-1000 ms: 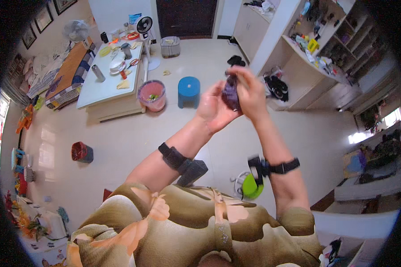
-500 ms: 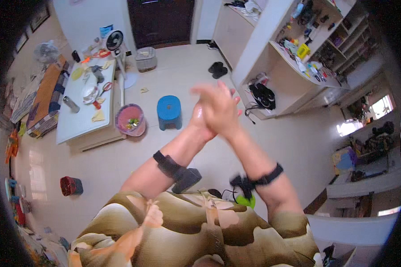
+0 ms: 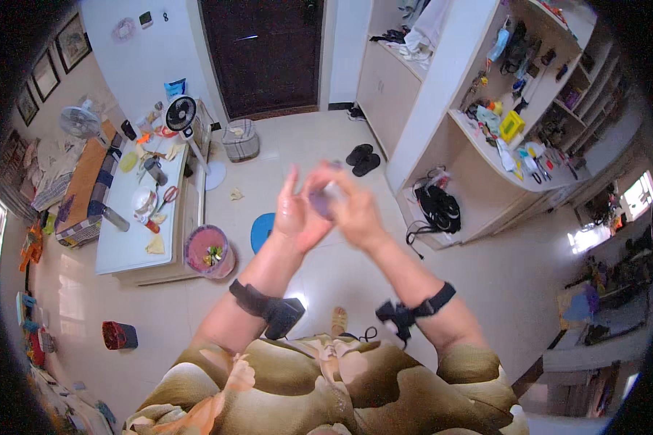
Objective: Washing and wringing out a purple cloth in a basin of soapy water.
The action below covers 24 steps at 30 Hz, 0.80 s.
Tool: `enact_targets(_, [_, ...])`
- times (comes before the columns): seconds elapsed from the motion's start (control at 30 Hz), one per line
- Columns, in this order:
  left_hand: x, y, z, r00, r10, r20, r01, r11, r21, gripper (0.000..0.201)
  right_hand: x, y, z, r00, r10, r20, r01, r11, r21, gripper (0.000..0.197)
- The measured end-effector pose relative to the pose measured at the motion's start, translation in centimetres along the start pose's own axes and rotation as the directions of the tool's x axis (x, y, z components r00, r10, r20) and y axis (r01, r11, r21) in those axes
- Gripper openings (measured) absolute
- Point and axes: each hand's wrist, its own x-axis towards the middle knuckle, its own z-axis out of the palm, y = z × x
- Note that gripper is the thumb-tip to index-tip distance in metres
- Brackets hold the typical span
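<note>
In front of my chest, my left hand (image 3: 300,217) is turned palm up with its fingers stretched out, and its palm looks shiny. My right hand (image 3: 357,221) is close on its right, its fingers bent toward the left palm and smeared by motion. A blurred purple and white patch (image 3: 321,204) shows between the two hands; I cannot make out what it is. Each forearm wears a black strap, the left strap (image 3: 272,308) carrying a dark box and the right strap (image 3: 413,310) a black mount. Under my left hand, a blue stool (image 3: 261,230) is partly hidden.
To the left stands a white table (image 3: 127,250) with scissors, bottles and a fan beside it. A pink bin (image 3: 209,262) is at its corner, and a dark red bin (image 3: 119,335) sits nearer. Open shelves (image 3: 486,163) line the right, with black slippers (image 3: 363,159) before them. A dark door (image 3: 263,61) is ahead.
My hands were pressed together and have come partly apart, the left moving left with its palm showing. The view has tilted up and forward, so more of the door and walls shows.
</note>
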Motion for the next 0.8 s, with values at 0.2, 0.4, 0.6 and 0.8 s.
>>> enact_targets(0.2, [7.3,-2.4,1.7,0.997,0.073,-0.025,-0.069,0.989,0.133,0.053,8.1,4.6,-3.2,0.963,0.089,0.253,-0.073,0.995,-0.071,0.024])
enact_targets(0.4, [14.0,-1.3,-1.5,0.985,0.123,0.121,-0.107,0.986,-0.131,0.047,7.5,9.0,-3.2,0.981,-0.107,0.162,0.101,0.994,0.047,0.029])
enact_targets(0.6, [19.8,1.2,0.7,0.995,0.0,0.096,0.026,0.963,-0.267,0.049,13.0,16.0,-6.1,0.989,0.034,0.141,-0.033,0.999,-0.012,0.026])
enact_targets(0.8, [28.9,2.6,-3.2,0.983,0.067,0.171,-0.071,0.997,0.017,0.052,19.9,22.3,-3.0,0.976,0.101,0.191,-0.068,0.982,-0.175,0.029])
